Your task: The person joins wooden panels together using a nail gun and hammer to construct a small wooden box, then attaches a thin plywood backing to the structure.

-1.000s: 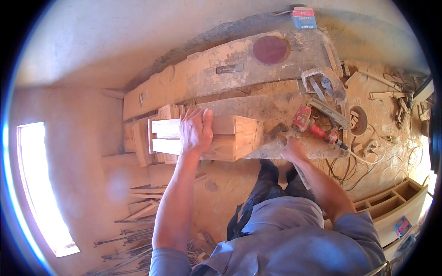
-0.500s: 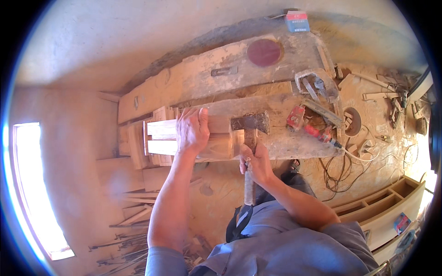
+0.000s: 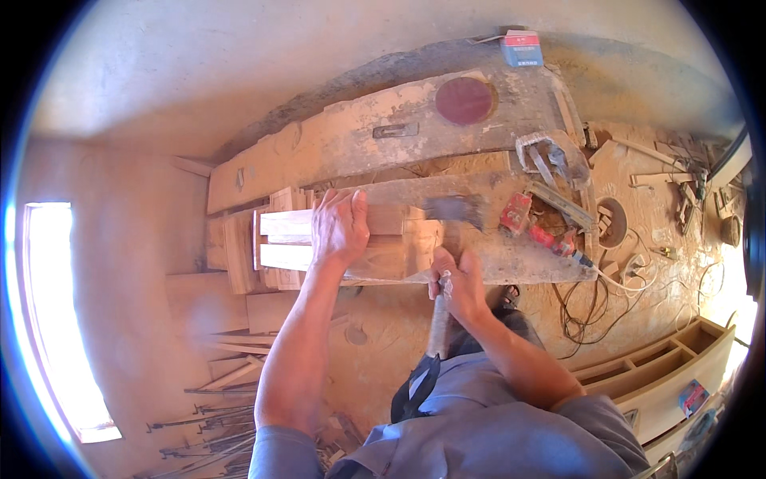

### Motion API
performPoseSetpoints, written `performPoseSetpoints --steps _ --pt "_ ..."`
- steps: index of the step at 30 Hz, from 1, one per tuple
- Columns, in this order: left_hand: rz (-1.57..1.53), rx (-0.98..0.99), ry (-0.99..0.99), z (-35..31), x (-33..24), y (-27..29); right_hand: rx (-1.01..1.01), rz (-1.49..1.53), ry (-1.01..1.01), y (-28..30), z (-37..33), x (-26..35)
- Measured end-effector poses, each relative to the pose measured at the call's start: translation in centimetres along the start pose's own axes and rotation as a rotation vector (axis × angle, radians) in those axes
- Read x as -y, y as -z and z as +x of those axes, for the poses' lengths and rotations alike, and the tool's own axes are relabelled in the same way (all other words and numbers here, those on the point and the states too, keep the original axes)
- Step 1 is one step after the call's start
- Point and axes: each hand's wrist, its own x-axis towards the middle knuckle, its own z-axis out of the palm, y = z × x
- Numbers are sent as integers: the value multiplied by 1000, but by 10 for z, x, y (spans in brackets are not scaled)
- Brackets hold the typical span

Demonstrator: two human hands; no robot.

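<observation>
My left hand (image 3: pixel 341 229) grips a box-like wooden piece (image 3: pixel 282 257) made of pale boards from above, fingers over its far side and thumb toward the right. The piece lies lengthwise on the workbench (image 3: pixel 527 267), with a thin crosspiece at its left end. In my right hand (image 3: pixel 458 281) is a hatchet (image 3: pixel 438 327), held by its wrapped handle. Its dark metal head is smeared by motion, just right of the wooden piece's right end. My hand hides part of the boards.
Right on the bench lie a red power tool (image 3: pixel 550 239) with a cable and a metal frame (image 3: pixel 542 156). A round sanding disc (image 3: pixel 464 100) rests on the back bench. Stacked boards (image 3: pixel 238 251) stand at left; a bucket (image 3: pixel 613 223), cables and a drawer-like frame (image 3: pixel 654 359) are at right.
The hatchet has swung to the right, its head leaving the right end of the wooden piece. My left hand keeps its place on the boards. The whole view has shifted slightly.
</observation>
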Motion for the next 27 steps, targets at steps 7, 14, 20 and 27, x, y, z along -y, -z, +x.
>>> performPoseSetpoints --steps 7,14,20,27 --pt "-5 -15 3 1 0 -2 104 -221 -69 1 7 10" --pt "18 9 13 2 6 -5 96 -156 -65 -6 9 0" --pt "-37 -40 -1 3 -1 -5 38 -220 -90 -7 2 -1" --pt "-16 -24 27 -1 2 0 128 -1108 295 15 11 56"
